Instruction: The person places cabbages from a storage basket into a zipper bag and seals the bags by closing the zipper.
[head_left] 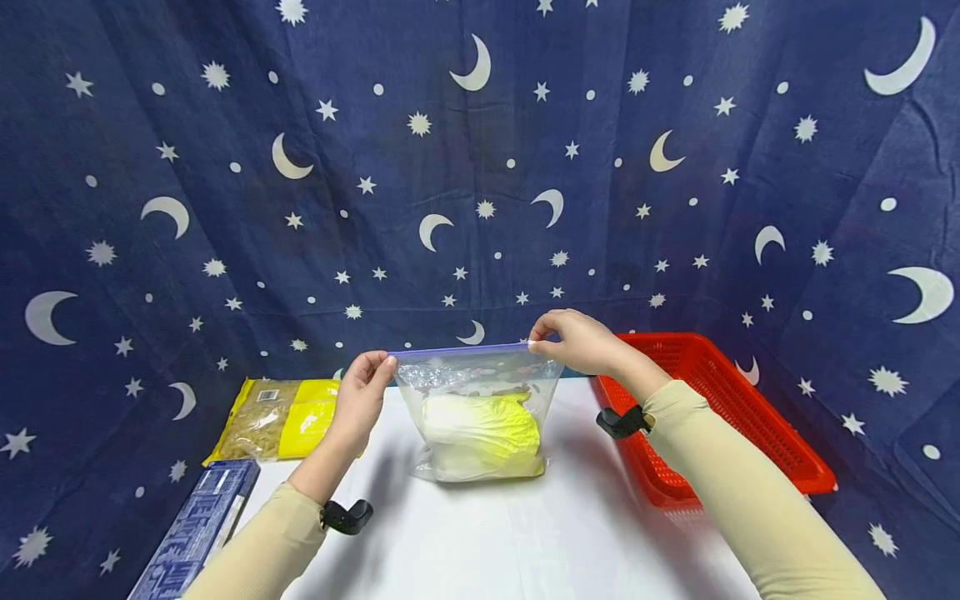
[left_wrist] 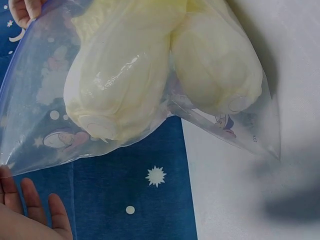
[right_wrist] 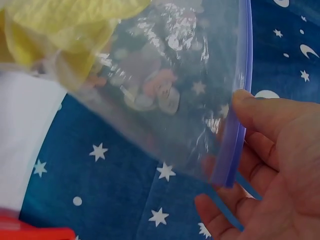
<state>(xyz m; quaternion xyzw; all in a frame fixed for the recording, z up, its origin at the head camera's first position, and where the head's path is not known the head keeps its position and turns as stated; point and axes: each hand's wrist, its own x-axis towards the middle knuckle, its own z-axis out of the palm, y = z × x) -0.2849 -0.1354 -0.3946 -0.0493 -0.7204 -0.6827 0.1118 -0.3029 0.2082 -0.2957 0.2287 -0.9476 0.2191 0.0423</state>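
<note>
A clear zip-top bag with a purple zip strip stands upright on the table, stretched between both hands. Inside lie two pieces of napa cabbage, their white stem ends side by side in the left wrist view and the yellow leaves toward the right. My left hand pinches the bag's upper left corner between thumb and forefinger, the other fingers extended. At the upper right corner, my right hand pinches the end of the zip strip. Printed cartoon figures show on the plastic.
A red plastic basket sits at the right, partly behind the right forearm. To the left lie a yellow food packet and a blue patterned box. A star-and-moon curtain surrounds the white table.
</note>
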